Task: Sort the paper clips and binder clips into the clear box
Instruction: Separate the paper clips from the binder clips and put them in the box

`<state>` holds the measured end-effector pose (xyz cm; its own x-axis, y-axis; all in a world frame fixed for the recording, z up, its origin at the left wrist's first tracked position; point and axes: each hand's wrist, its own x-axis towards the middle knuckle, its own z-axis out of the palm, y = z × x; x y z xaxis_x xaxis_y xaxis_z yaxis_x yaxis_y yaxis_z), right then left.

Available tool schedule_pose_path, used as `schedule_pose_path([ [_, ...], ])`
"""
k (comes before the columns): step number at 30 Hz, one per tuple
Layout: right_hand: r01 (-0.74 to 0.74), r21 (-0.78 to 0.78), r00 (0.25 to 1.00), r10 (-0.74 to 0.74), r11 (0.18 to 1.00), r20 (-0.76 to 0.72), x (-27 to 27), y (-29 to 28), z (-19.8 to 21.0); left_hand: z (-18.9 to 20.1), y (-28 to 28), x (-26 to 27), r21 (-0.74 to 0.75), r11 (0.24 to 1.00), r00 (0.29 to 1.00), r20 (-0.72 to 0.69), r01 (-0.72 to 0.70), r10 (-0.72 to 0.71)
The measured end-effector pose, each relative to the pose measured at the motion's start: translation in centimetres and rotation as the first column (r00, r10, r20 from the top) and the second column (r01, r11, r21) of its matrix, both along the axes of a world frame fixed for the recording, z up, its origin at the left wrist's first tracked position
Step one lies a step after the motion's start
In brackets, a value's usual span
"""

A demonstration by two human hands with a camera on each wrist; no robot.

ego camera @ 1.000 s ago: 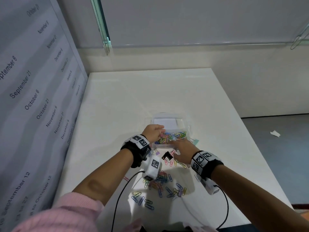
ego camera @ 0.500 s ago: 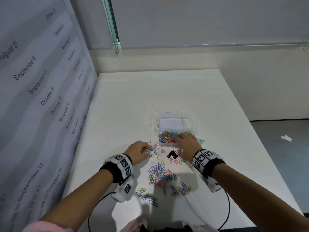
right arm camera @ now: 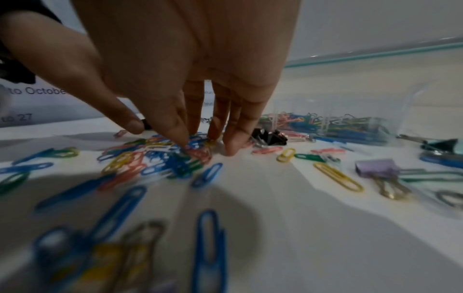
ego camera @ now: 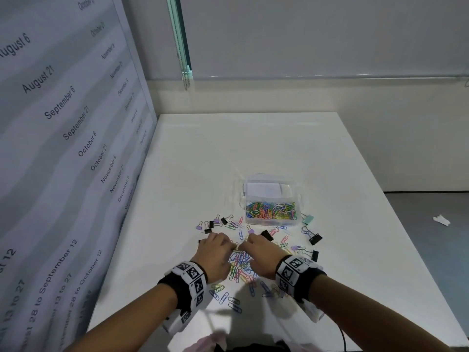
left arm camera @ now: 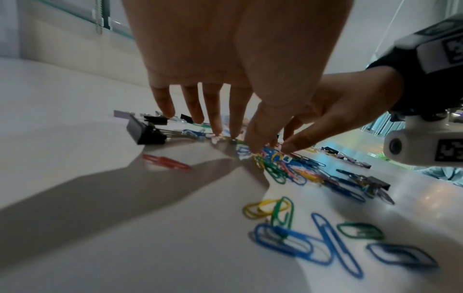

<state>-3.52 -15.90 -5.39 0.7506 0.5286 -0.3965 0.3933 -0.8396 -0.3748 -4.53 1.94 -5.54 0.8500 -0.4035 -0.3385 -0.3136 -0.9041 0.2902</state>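
Observation:
The clear box (ego camera: 270, 223) stands mid-table, its near compartment full of coloured paper clips (ego camera: 270, 210). In front of it lies a loose pile of paper clips (ego camera: 241, 265), with black binder clips (ego camera: 267, 235), purple ones (ego camera: 198, 227) and a mint one (ego camera: 308, 219) scattered around. My left hand (ego camera: 224, 246) and right hand (ego camera: 251, 243) meet over the pile's far edge. In the left wrist view the left hand (left arm camera: 240, 142) points straight fingers down onto the clips. The right hand (right arm camera: 208, 145) does the same beside the box (right arm camera: 350, 107). Neither hand visibly holds a clip.
A panel printed with dates (ego camera: 63, 148) walls off the table's left side. The white table (ego camera: 253, 148) extends far behind the box. More paper clips (ego camera: 228, 298) lie near my wrists. A black binder clip (left arm camera: 142, 132) sits left of my left fingers.
My left hand slid right from the left scatter to the pile. My right hand drew back from the box's front edge to the same pile, so the fingertips now nearly touch.

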Motion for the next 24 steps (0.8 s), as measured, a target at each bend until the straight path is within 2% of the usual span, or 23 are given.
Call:
schedule_pose_path([
  [5,-0.015,0.031,1.000,0.015,0.999,-0.016,-0.5,-1.4,-0.1,0.0,0.6,-0.9,-0.091,0.996,0.998,-0.068,0.001,-0.007],
  [7,-0.010,0.034,0.999,0.011,0.999,-0.038,-0.4,-2.2,-0.1,0.1,0.6,-1.4,-0.125,0.992,0.988,-0.153,-0.012,-0.008],
  [10,0.033,0.052,0.996,-0.028,0.998,-0.083,-0.5,-2.9,-0.4,0.0,0.4,-2.0,-0.071,0.997,0.967,-0.256,-0.003,-0.015],
  [13,0.061,0.060,0.992,-0.054,0.996,-0.114,-1.1,-2.5,-0.7,-0.4,0.1,-2.1,-0.056,0.998,0.970,-0.241,-0.018,0.004],
  [17,0.162,0.130,0.978,-0.142,0.978,-0.150,-1.5,-1.0,-1.1,-1.1,-1.1,-2.0,-0.170,0.981,0.981,-0.181,-0.099,0.067],
  [21,0.181,0.176,0.977,-0.156,0.968,-0.145,-1.4,-0.7,-1.2,-1.4,-2.2,-1.9,-0.216,0.969,0.982,-0.170,-0.117,0.081],
  [24,0.238,0.220,0.970,-0.218,0.946,-0.110,-1.2,-1.4,-0.5,-1.4,-2.2,-2.0,-0.245,0.963,0.987,-0.140,-0.114,0.081],
])
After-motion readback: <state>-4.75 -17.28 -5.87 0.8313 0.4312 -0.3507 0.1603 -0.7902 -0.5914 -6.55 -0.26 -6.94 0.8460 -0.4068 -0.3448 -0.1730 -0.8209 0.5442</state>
